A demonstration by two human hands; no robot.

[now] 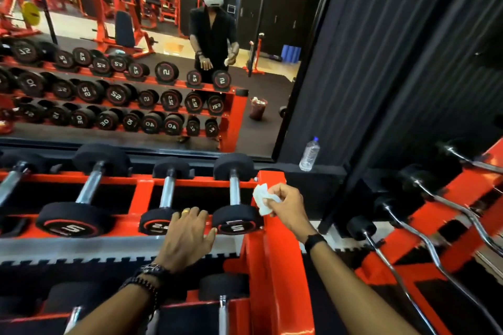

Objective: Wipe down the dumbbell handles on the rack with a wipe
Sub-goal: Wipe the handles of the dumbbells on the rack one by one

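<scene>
Top shelf of orange rack (198, 180), L to R: three dumbbells toward the left, then left hand (187, 231), fingers straight, resting on rack's front edge btw two dumbbells. Far-right dumbbell (234, 198) sits by rack's right end. Right hand (288, 205) pinches white wipe (261, 197) just right of its handle.

I count four dumbbells (234, 193) on my top rack (270, 215) tier (the leftmost is cut off), one white wipe (262, 198), one water bottle (309, 154), two hands.
</scene>
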